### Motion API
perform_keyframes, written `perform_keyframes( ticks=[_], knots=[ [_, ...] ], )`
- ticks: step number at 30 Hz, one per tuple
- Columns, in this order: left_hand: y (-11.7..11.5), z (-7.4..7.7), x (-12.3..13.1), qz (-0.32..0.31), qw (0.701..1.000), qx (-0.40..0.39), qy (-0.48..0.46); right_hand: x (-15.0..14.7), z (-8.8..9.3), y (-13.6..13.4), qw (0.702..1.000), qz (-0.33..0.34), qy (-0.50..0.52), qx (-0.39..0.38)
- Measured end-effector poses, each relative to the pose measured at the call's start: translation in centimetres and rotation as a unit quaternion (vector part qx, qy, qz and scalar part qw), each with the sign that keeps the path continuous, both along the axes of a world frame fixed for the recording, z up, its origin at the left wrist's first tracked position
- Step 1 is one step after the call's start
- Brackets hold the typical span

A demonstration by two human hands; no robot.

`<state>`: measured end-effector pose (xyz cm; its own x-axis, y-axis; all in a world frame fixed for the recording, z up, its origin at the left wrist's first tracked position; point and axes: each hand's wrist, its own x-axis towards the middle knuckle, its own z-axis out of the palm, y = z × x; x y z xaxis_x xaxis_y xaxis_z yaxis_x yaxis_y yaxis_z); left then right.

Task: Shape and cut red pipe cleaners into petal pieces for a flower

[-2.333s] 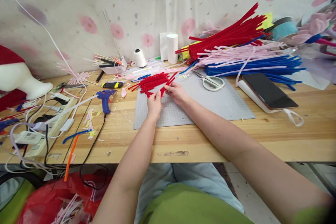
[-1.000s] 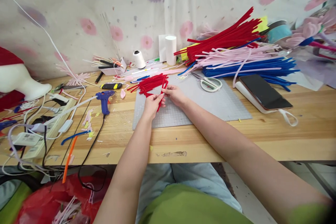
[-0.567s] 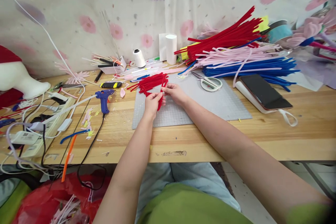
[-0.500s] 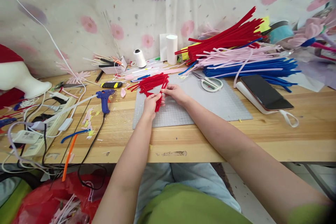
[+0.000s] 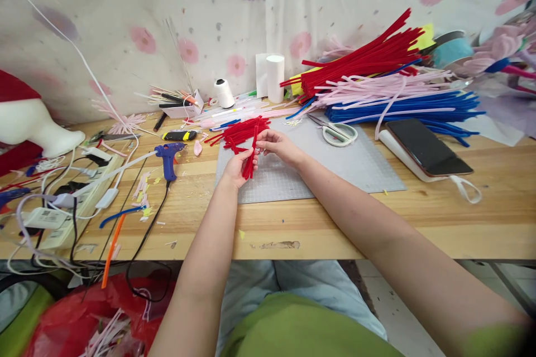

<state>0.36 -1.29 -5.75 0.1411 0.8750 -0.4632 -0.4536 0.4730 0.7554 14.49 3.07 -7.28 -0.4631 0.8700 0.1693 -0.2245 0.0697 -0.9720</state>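
Observation:
My left hand [image 5: 238, 168] is closed round several short red pipe cleaners [image 5: 248, 163], which stick out above and below its fingers. Close beside it on the right, my right hand [image 5: 273, 144] has its thumb and fingertips drawn together at the red pieces; whether it grips one is too small to tell. Just behind both hands, a pile of cut red pipe cleaners [image 5: 247, 129] lies at the back left of the grey cutting mat [image 5: 293, 181]. Scissors with pale handles [image 5: 340, 134] rest at the mat's back edge.
Long red [image 5: 360, 61], pink and blue [image 5: 402, 109] pipe cleaner bundles lie at the back right, behind a phone [image 5: 427, 146]. To the left are a blue glue gun [image 5: 168, 159], a yellow-black cutter [image 5: 179, 135] and a power strip with cables [image 5: 79, 201].
The red pieces in my left hand now stand more upright and closer together. My right hand's fingers have shifted slightly and lifted a little. The view has moved slightly.

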Motion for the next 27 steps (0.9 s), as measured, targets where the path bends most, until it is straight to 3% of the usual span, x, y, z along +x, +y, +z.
perform_keyframes(
  ticks=[9, 12, 16, 20, 22, 27],
  knots=[
    [0.4, -0.3, 0.0, -0.025, 1.000, 0.003, 0.005, 0.3, -0.9, 0.8, 0.995, 0.066, -0.065, 0.019],
    [0.4, -0.4, -0.1, -0.041, 0.999, -0.017, -0.031, 0.4, -1.2, 1.3, 0.991, 0.022, -0.099, 0.091],
    [0.3, -0.2, -0.2, -0.072, 0.991, -0.052, -0.101, 0.5, -1.1, 1.6, 0.962, -0.059, -0.164, 0.210],
    [0.2, 0.0, -0.3, -0.092, 0.984, -0.057, -0.138, 0.4, -0.8, 1.3, 0.949, -0.097, -0.190, 0.234],
    [0.1, 0.0, -0.4, -0.095, 0.984, -0.057, -0.139, 0.3, -0.7, 1.1, 0.953, -0.081, -0.179, 0.230],
    [0.0, -0.2, -0.5, -0.085, 0.988, -0.055, -0.115, 0.3, -0.6, 0.5, 0.981, 0.059, -0.102, 0.152]
  ],
)
